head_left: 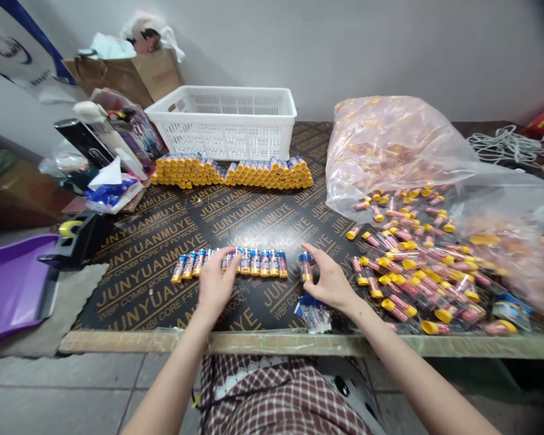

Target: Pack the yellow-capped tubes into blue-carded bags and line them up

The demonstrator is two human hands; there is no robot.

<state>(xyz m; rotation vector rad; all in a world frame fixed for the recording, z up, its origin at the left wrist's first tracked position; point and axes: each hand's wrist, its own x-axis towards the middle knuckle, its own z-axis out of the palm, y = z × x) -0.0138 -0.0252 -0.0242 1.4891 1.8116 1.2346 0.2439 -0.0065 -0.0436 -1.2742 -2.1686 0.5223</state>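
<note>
A row of small clear tubes (pixel 255 262) with blue printed wrap and yellow caps lies side by side on the dark table. Over the row's left half is my left hand (pixel 216 281), its finger and thumb closed at the two ends of one tube (pixel 227 261). To the right of the row, my right hand (pixel 333 281) grips a single blue-wrapped tube (pixel 305 267) end to end between finger and thumb. Below it lie crumpled blue and clear wrappers (pixel 315 314). A loose heap of pink-filled tubes with yellow caps (pixel 417 272) spreads to the right.
Stacked yellow-ended tubes (pixel 267 174) stand before a white plastic basket (pixel 226 130) at the back. A big clear bag (pixel 390 133) of tubes is at the back right. On the left are a tape dispenser (pixel 75 244) and a purple dustpan (pixel 16 284).
</note>
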